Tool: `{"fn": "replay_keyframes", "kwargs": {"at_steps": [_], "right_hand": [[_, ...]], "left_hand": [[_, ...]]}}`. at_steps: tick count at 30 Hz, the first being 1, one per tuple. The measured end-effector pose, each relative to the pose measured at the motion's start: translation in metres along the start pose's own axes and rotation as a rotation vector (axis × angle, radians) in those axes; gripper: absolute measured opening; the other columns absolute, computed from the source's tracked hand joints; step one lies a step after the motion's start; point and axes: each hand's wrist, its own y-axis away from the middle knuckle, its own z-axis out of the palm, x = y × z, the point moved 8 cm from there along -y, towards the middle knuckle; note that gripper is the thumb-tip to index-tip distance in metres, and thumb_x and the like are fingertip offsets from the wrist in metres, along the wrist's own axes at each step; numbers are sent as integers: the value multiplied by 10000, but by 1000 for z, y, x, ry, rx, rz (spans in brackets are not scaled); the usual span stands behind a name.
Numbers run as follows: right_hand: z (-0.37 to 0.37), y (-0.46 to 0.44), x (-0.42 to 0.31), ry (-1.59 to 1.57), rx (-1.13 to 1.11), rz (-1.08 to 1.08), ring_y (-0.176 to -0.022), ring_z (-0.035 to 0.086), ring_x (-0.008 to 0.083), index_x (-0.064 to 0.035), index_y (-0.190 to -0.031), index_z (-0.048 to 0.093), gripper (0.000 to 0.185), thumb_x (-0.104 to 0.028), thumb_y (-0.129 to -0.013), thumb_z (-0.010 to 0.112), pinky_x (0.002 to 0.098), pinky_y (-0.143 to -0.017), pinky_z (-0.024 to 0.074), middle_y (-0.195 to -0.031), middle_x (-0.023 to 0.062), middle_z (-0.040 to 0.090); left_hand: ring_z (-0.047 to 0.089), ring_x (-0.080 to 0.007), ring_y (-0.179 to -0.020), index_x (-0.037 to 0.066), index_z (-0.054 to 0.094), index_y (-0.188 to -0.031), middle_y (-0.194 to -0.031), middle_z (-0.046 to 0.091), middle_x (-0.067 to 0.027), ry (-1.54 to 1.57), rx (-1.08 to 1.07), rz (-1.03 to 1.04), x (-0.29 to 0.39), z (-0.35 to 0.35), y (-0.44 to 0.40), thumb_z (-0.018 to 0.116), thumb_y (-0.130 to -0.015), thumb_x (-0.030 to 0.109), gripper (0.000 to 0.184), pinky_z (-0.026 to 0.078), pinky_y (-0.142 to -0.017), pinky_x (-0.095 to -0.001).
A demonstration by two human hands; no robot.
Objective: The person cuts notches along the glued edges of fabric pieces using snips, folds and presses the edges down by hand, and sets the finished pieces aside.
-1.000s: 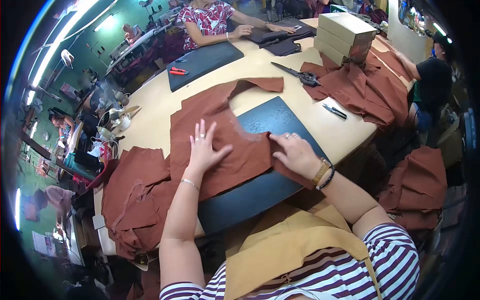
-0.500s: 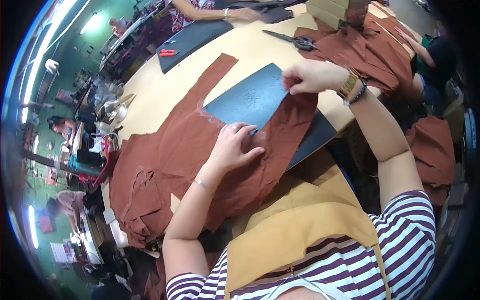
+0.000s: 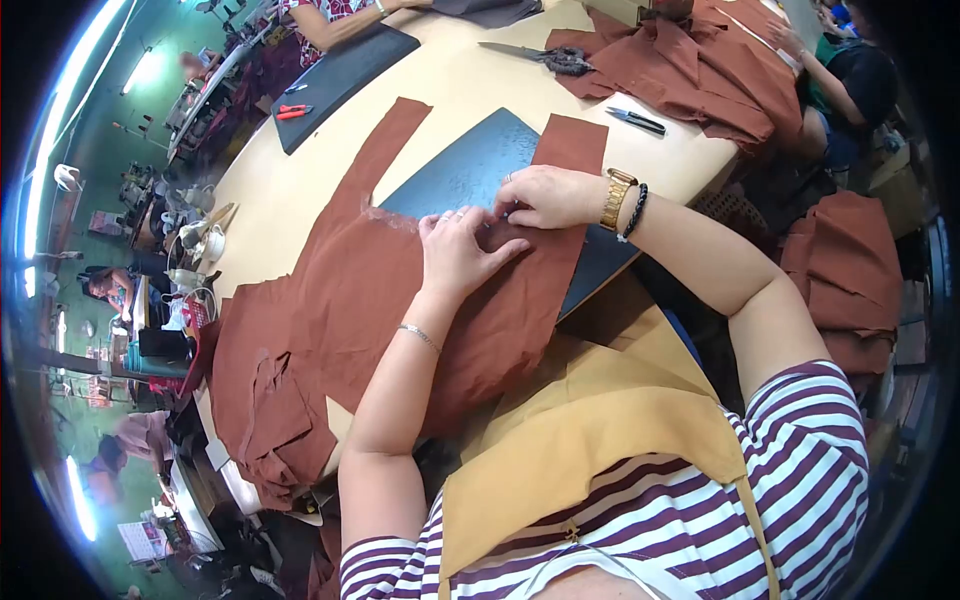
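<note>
A large piece of reddish-brown cloth [image 3: 350, 290] lies over a dark blue-grey board [image 3: 470, 160], with two long strips reaching up past it. Along the curved cut edge runs a whitish, crinkled band [image 3: 393, 219]. My left hand [image 3: 460, 250] rests on the cloth near this edge, thumb spread away from the fingers. Close beside it, my right hand [image 3: 550, 197] pinches the cloth edge at the base of the right strip; its fingertips are partly hidden.
Small thread snips [image 3: 636, 121] lie right of the cloth. Large scissors [image 3: 545, 58] are farther back, beside heaped brown cloth [image 3: 690, 80]. A second dark board [image 3: 350, 75] holds a red-handled tool [image 3: 293, 111]. Co-workers sit across and to the right.
My right hand has come down and left, close to my left hand. The right strip now lies flat over the board, and the thread snips have come into sight.
</note>
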Motion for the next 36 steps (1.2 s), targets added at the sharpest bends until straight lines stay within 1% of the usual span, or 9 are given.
{"fn": "replay_keyframes", "kwargs": {"at_steps": [4, 5, 8, 9, 17, 21, 26, 31, 36], "right_hand": [[-1, 7, 5, -48, 84, -32, -908, 629, 307, -63, -950, 685, 125, -59, -832, 642, 400, -826, 508, -924, 118, 644], [-1, 10, 4, -52, 113, -31, -905, 628, 312, -68, -939, 684, 122, -52, -825, 643, 404, -822, 508, -921, 118, 645], [-1, 18, -1, -21, 223, -90, -898, 626, 309, -71, -925, 678, 119, -30, -822, 633, 393, -806, 513, -903, 113, 630], [0, 20, -3, 22, 239, -115, -895, 624, 296, -71, -935, 681, 127, -30, -825, 633, 385, -803, 514, -913, 102, 628], [12, 32, -17, 326, 297, -265, -877, 617, 259, -73, -974, 681, 181, -77, -824, 580, 346, -786, 525, -955, 83, 614], [19, 34, -27, 499, 267, -198, -903, 621, 235, -83, -979, 651, 175, -133, -856, 537, 348, -763, 526, -994, 76, 614], [25, 31, -45, 634, 269, -98, -960, 611, 211, -95, -1034, 647, 218, -176, -872, 527, 346, -721, 492, -1030, 59, 620], [39, 24, -55, 722, 225, -30, -992, 591, 193, -76, -1082, 643, 253, -168, -875, 529, 333, -770, 427, -1065, 63, 625], [45, 16, -58, 696, 225, -37, -978, 599, 189, -45, -1086, 640, 266, -162, -872, 535, 323, -757, 467, -1078, 66, 626]], "left_hand": [[620, -243, -938, 146, 716, -910, -889, 664, -44, 127, -136, -6, -23, -5, 0, 706, -835, 384, 249, 366, -944, -458], [611, -224, -935, 147, 729, -959, -901, 663, -20, 95, -184, -6, -28, -6, 3, 677, -881, 234, 128, 342, -1016, -440], [612, -220, -942, 149, 731, -968, -924, 669, -8, 140, -214, 54, -34, -14, 5, 681, -876, 165, 106, 336, -1038, -458], [617, -223, -953, 178, 736, -954, -920, 673, -9, 106, -172, 100, -32, -18, 6, 658, -878, 132, 117, 357, -1034, -522], [624, -178, -915, 249, 746, -994, -936, 662, 49, -70, -56, 299, -31, -18, 19, 697, -818, 107, 231, 341, -1079, -523], [628, -175, -917, 260, 740, -1016, -947, 657, 57, -156, -23, 370, -27, -18, 24, 687, -806, 99, 270, 355, -1075, -530], [633, -178, -946, 255, 736, -1024, -961, 659, 54, -128, -33, 339, -27, -20, 26, 676, -808, 88, 281, 350, -1082, -535], [639, -180, -969, 239, 734, -1010, -990, 675, 52, -82, -19, 306, -32, -21, 26, 674, -812, 73, 265, 343, -1087, -542], [644, -165, -956, 239, 731, -993, -968, 675, 55, -107, 0, 279, -49, -28, 24, 670, -836, 113, 211, 357, -1074, -550]]}}
